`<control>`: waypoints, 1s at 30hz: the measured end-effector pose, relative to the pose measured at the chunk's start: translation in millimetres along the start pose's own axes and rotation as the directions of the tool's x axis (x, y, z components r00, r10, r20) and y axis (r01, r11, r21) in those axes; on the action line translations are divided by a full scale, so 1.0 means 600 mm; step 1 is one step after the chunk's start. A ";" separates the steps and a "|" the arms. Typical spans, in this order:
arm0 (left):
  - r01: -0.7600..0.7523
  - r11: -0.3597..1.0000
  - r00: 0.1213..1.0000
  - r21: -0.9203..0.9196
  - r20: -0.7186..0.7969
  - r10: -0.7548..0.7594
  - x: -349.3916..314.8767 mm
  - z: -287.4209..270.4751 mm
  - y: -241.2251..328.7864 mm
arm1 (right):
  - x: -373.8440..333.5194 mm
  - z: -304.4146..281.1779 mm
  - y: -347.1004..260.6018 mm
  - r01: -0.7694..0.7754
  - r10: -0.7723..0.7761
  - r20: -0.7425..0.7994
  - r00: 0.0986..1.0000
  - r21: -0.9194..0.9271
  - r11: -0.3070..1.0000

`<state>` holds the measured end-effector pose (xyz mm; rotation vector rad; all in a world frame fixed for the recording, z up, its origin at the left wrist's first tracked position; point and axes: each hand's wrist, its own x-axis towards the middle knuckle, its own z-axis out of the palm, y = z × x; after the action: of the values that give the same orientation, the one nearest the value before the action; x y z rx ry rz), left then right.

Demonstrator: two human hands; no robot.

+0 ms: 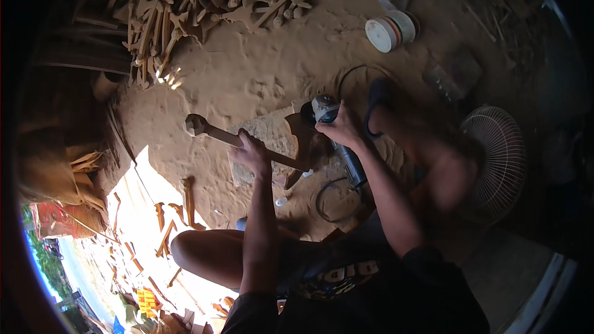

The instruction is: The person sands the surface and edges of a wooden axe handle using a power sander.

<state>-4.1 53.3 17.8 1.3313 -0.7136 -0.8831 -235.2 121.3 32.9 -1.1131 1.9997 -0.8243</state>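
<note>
My left hand (252,156) is wrapped round the shaft of a long wooden club-shaped piece (219,135), with a faceted knob at its far left end. The shaft slants down to the right in front of me. To the right, my right hand (342,128) grips an angle grinder (351,164) near its head; its dark body points down toward my lap. The grinder's head is close to the shaft's right part, with a gap between them. Beneath both lies a flat, worn slab (272,128) on the sand. A brown curved piece (301,139) stands by its right edge.
Carved wooden pieces (162,21) are heaped at the back left. A white bucket (382,34) lies on its side farther off. A round fan guard (497,154) stands right of my leg. Dark cable (322,207) loops near the grinder. More wooden pieces (167,235) lie in sunlight.
</note>
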 end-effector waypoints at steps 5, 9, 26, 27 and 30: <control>-0.075 0.992 0.997 0.103 -0.015 0.077 -0.001 0.002 -0.001 | -0.023 -0.017 -0.065 -0.014 -0.001 0.189 0.982 0.082 0.997; -0.169 0.976 0.986 0.139 0.013 0.169 0.007 -0.006 -0.006 | -0.023 0.014 -0.065 0.092 -0.093 0.040 0.995 0.012 0.996; -0.107 0.986 0.891 -0.131 0.426 0.153 0.003 0.029 0.075 | -0.073 -0.060 0.076 -0.067 0.110 -0.165 0.980 0.246 0.967; -0.223 0.965 0.769 -0.140 0.583 0.263 0.030 0.018 0.076 | -0.076 -0.060 0.072 -0.027 0.081 -0.216 0.973 0.240 0.970; -0.114 0.960 0.567 -0.255 0.777 0.273 0.056 0.025 0.067 | -0.092 -0.071 0.064 -0.006 0.073 -0.237 0.969 0.271 0.963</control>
<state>5.2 17.6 57.8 0.5956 -1.4293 -1.3499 -265.0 194.8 41.1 -0.8456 2.0230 -1.2216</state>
